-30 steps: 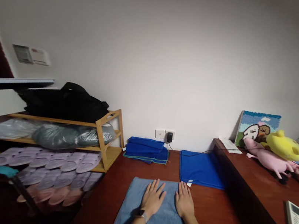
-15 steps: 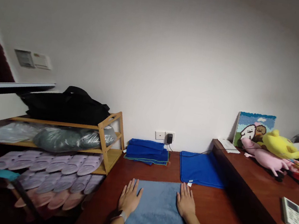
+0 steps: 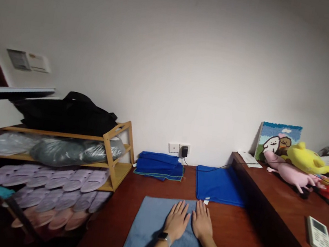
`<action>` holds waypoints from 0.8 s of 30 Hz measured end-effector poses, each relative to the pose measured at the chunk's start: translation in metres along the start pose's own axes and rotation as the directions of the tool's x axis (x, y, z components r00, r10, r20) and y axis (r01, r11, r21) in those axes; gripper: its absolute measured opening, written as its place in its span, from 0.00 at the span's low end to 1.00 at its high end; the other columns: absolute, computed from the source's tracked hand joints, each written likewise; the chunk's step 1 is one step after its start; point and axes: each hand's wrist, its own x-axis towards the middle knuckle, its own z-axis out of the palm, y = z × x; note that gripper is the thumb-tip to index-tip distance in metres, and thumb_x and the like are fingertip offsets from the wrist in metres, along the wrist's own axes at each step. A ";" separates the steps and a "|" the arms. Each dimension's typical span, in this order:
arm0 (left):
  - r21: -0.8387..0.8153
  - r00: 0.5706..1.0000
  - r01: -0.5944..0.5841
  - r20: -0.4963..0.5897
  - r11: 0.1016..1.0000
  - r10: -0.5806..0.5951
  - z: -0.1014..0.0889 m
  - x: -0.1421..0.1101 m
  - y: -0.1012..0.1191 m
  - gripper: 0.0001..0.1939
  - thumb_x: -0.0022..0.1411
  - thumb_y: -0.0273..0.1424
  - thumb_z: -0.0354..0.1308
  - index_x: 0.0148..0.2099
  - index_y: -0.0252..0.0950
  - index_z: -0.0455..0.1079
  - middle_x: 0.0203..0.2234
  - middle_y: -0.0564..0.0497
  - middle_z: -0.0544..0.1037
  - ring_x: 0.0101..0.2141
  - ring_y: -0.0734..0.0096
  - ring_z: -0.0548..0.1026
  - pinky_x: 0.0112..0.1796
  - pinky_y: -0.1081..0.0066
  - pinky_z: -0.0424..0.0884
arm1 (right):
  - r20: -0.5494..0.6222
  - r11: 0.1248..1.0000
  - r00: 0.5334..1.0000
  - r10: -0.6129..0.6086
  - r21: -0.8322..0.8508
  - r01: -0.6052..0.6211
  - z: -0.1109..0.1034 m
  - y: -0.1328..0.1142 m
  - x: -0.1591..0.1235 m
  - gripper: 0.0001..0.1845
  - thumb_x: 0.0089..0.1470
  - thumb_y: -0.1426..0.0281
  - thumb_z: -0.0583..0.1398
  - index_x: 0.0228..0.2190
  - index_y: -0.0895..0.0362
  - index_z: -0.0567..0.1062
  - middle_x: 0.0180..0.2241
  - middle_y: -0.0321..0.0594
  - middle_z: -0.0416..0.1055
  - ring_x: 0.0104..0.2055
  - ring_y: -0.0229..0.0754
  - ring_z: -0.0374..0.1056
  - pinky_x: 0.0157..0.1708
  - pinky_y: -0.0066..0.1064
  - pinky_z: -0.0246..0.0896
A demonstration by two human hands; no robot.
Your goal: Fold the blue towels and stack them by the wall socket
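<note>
Where the left hand point(image 3: 177, 220) lay on the bare wood beside the towel a moment ago, it now rests on the grey-blue towel point(image 3: 149, 228) itself, close beside the right hand point(image 3: 202, 223). Both hands now bear on the cloth near its far edge, open and flat, palms down, fingers slightly spread; neither has hold of a fold. (A wristwatch point(image 3: 163, 236) sits on the left wrist.) The towel lies flat on the reddish wooden surface point(image 3: 111, 231), its far edge just short of a spread bright blue cloth point(image 3: 220, 185). A folded stack of blue towels point(image 3: 160, 165) sits against the wall to that cloth's left. Further left, a bamboo shoe rack point(image 3: 113, 173) holds lilac slippers point(image 3: 63, 178), while a raised wooden ledge point(image 3: 282, 207) on the right carries plush toys point(image 3: 291, 175) and a white remote control point(image 3: 319, 238).
</note>
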 end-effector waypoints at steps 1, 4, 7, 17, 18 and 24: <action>-0.007 1.000 0.021 0.000 1.000 -0.021 0.004 -0.001 0.002 0.33 0.77 0.46 0.32 0.74 0.40 0.57 0.72 0.47 0.61 0.71 0.59 0.58 0.70 0.53 0.54 | 0.002 1.000 1.000 -0.003 -0.003 0.003 0.000 0.000 0.000 0.36 0.69 0.62 0.41 0.71 0.65 0.54 0.74 0.46 0.45 0.76 0.49 0.41 0.74 0.47 0.37; 0.039 0.993 0.117 0.007 0.992 -0.118 -0.002 -0.010 -0.017 0.32 0.76 0.46 0.36 0.74 0.40 0.57 0.73 0.46 0.59 0.72 0.57 0.56 0.70 0.51 0.53 | 0.003 1.000 1.000 0.001 -0.009 -0.001 0.001 0.000 0.001 0.36 0.69 0.62 0.40 0.72 0.66 0.53 0.74 0.46 0.44 0.76 0.49 0.41 0.74 0.47 0.37; 0.151 0.958 0.281 0.021 0.948 -0.287 -0.025 -0.024 -0.063 0.33 0.74 0.45 0.40 0.75 0.37 0.56 0.73 0.42 0.56 0.72 0.54 0.55 0.70 0.50 0.53 | -0.006 1.000 1.000 0.020 0.001 -0.020 0.001 -0.001 0.001 0.36 0.69 0.62 0.40 0.72 0.65 0.53 0.74 0.46 0.44 0.76 0.49 0.40 0.74 0.47 0.37; 0.235 0.890 0.441 0.012 0.866 -0.456 -0.046 -0.056 -0.151 0.38 0.73 0.47 0.37 0.75 0.29 0.51 0.74 0.41 0.52 0.73 0.56 0.53 0.70 0.54 0.50 | -0.027 1.000 1.000 0.012 0.017 -0.012 0.009 -0.013 0.005 0.36 0.69 0.61 0.41 0.71 0.65 0.56 0.74 0.46 0.46 0.76 0.49 0.41 0.74 0.46 0.37; 0.244 0.886 0.447 0.008 0.860 -0.463 -0.046 -0.057 -0.153 0.38 0.73 0.46 0.37 0.75 0.29 0.52 0.74 0.41 0.52 0.73 0.56 0.52 0.70 0.55 0.50 | -0.021 1.000 1.000 0.008 0.020 -0.007 0.009 -0.017 0.007 0.36 0.69 0.61 0.41 0.71 0.66 0.56 0.74 0.46 0.46 0.76 0.49 0.42 0.74 0.46 0.38; 0.294 0.876 0.461 0.005 0.838 -0.483 -0.058 -0.056 -0.174 0.37 0.72 0.47 0.37 0.75 0.34 0.54 0.74 0.44 0.54 0.72 0.56 0.54 0.70 0.52 0.50 | -0.001 1.000 1.000 0.002 0.025 -0.002 0.009 -0.037 0.021 0.36 0.69 0.62 0.41 0.72 0.66 0.52 0.74 0.45 0.44 0.76 0.48 0.41 0.74 0.44 0.39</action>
